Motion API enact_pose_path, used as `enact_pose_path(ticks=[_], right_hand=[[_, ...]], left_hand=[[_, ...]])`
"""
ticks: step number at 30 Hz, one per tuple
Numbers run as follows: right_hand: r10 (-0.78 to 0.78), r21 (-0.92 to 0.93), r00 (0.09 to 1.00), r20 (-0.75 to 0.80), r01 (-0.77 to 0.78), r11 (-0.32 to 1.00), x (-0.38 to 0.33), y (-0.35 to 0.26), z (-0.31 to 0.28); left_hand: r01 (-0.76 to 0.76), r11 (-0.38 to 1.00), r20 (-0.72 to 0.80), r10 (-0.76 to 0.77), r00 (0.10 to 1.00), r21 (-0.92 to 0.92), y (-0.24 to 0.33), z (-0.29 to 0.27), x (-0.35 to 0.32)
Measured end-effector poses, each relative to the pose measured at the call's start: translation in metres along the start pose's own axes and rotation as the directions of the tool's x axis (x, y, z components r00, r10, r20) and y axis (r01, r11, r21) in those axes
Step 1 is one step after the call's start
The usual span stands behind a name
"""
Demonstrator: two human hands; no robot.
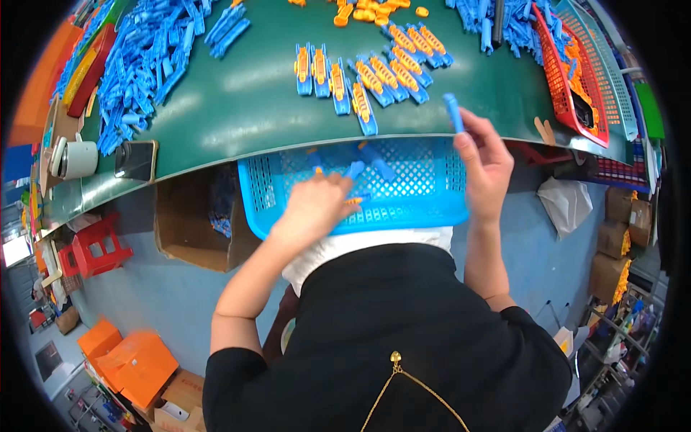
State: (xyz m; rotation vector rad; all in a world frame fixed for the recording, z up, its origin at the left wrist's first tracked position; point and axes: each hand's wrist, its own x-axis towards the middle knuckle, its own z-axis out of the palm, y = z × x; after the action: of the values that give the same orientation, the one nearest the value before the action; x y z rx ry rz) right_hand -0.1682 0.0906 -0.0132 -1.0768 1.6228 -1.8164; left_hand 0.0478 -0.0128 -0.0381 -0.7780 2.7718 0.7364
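Observation:
My right hand is raised at the table's front edge, pinching a slim blue plastic piece upright between thumb and fingers. Lower and to the left, my left hand reaches over a light blue plastic basket on my lap. Its fingers look loosely spread, partly blurred, beside a blue-and-orange piece in the basket. A few more blue pieces lie on the basket floor. On the green table ahead are several blue pieces with orange inserts, laid in slanted rows.
A big heap of blue pieces covers the table's left side, near a phone and a grey cup. Loose orange parts lie at the back. A red basket stands at right. Below left are a cardboard box and red stool.

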Motion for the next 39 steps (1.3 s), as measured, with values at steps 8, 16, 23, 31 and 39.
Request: enact_pose_path(ticks=[8,16,23,31,39], right_hand=[[-0.029,0.016,0.997,0.068,0.028,0.999,0.005,-0.011,0.015],[0.09,0.214,0.985,0.147,-0.12,0.969,0.009,-0.003,0.029],[0.06,0.219,0.979,0.195,-0.103,0.97,0.015,-0.021,0.056],[-0.165,-0.099,0.966,0.199,0.188,0.977,0.018,-0.03,0.078],[-0.153,-0.015,0.96,0.232,0.161,0.987,0.015,-0.025,0.085]], left_hand=[[-0.254,0.964,-0.037,0.257,0.966,0.079,-0.001,0.021,0.016],[-0.064,0.066,-0.063,0.025,0.998,-0.996,0.017,-0.031,0.003],[-0.379,-0.439,-0.294,-0.249,0.923,-0.815,0.026,-0.052,0.028],[-0.552,-0.285,-0.395,-0.456,0.797,-0.784,0.027,-0.04,0.026],[-0.525,-0.218,-0.389,-0.458,0.8,-0.823,0.028,-0.04,0.022]])
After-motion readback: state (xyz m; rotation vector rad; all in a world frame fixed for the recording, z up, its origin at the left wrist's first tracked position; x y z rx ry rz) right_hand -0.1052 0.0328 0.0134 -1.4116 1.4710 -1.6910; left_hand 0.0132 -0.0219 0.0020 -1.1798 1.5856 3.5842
